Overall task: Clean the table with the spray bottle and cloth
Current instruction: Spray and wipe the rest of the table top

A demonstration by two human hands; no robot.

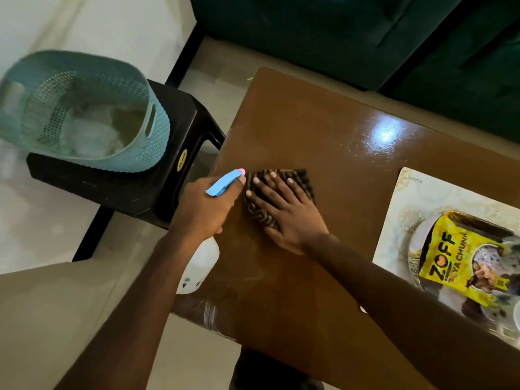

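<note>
The brown glossy table fills the middle of the view. My left hand is wrapped around a spray bottle with a white body and a blue trigger head, held over the table's left edge. Just right of it, my right hand lies flat, fingers spread, pressing a dark striped cloth onto the tabletop. Most of the cloth is hidden under the palm.
A placemat at the right carries a bowl with a yellow snack packet. Left of the table a teal perforated basket sits on a black plastic stool. A dark green sofa stands behind the table.
</note>
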